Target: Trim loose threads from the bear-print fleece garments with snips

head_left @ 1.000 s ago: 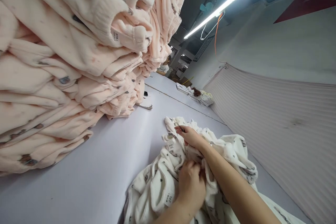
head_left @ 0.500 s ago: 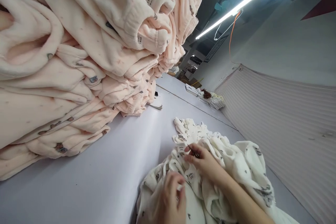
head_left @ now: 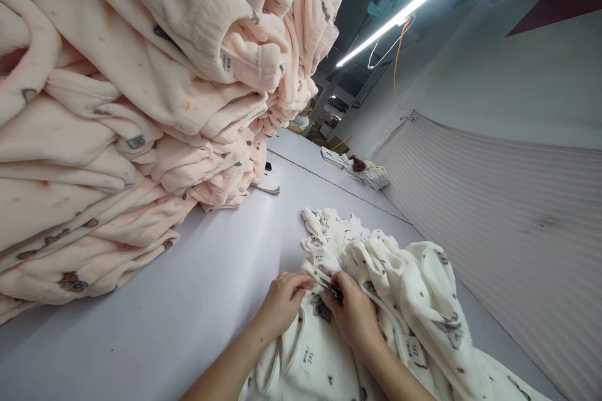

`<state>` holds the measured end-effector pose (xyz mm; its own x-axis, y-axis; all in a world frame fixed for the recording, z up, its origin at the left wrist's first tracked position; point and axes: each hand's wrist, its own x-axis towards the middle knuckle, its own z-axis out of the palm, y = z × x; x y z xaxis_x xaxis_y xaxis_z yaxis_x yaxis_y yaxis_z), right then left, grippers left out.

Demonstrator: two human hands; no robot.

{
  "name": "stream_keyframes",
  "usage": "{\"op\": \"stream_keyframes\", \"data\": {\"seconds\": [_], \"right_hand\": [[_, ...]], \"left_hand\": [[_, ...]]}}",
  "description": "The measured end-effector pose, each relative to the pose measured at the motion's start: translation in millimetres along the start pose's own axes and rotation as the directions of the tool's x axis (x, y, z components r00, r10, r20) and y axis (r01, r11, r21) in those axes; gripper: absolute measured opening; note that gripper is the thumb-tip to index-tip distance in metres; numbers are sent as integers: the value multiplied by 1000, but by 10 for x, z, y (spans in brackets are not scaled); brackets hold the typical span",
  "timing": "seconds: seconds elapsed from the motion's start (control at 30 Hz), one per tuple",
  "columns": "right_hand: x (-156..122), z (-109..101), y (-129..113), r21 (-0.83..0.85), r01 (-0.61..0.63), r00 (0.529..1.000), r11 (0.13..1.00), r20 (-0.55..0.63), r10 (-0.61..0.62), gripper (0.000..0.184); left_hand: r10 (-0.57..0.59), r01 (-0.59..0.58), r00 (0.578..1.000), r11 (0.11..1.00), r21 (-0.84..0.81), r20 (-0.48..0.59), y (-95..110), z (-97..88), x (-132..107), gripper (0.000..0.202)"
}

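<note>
White fleece garments with small grey prints lie heaped in front of me. My left hand, a ring on one finger, pinches a bit of the white fabric at the heap's left edge. In my right hand is a small pair of dark-handled thread snips, its pointed blades directed at the cloth near my left fingertips. Just beyond the blades sits a white 2XL label. Another size label shows on the garment below my hands, and a third label lies to the right.
A tall pile of pale pink fleece garments rises on the left of the pale table. Farther back are a stack of papers or cloth and a thin booklet. A striped sheet covers the wall at right.
My left hand has moved up and forward to pinch the fabric beside the snips. My right hand has shifted slightly down, and the view has turned a little to the right.
</note>
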<state>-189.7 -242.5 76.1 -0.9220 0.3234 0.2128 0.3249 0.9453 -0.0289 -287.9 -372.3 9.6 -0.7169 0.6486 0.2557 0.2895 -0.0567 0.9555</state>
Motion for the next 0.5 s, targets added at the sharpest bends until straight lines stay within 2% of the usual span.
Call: {"op": "stream_keyframes", "data": {"seconds": [0.13,0.3,0.5], "right_hand": [[47,-38,23,-43,10,1000,999,-20,-11,12],[99,-52,68,-60,-15,998,998,-67,11,15],[137,-62,115,-50,-9,997,999,-77,5,14]], "left_hand": [[-21,25,997,998,-59,72,-49,-6,46,30],[-68,88,988,985,-147,138,-118,58,72,39],[-147,197,972,935,-295,185,-70,140,167,33]]}}
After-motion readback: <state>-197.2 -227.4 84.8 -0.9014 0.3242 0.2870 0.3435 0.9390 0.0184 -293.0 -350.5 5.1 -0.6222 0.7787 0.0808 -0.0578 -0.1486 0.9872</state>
